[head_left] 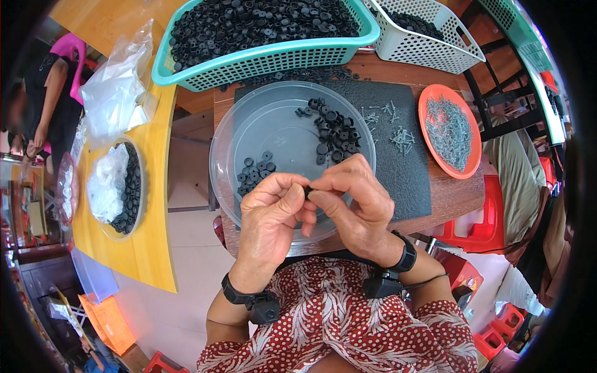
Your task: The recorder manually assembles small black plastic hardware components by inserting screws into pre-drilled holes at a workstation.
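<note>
My left hand (272, 214) and my right hand (353, 202) meet fingertip to fingertip over the near rim of a round clear plastic tray (273, 127). Both pinch one small black plastic cap (307, 190), mostly hidden by the fingers. Inside the tray lie two groups of black caps: a larger pile (336, 132) at the far right and a smaller cluster (254, 174) just beyond my left hand. Loose silver screws (398, 133) lie on the dark mat (407, 174) to the right of the tray.
A teal basket (261, 59) full of black caps stands at the back, a white basket (429, 37) beside it. An orange plate (449, 130) holds screws at the right. On the yellow table (146, 242) to the left are a bowl (118, 186) and plastic bags (118, 93). Another person (43, 105) is at far left.
</note>
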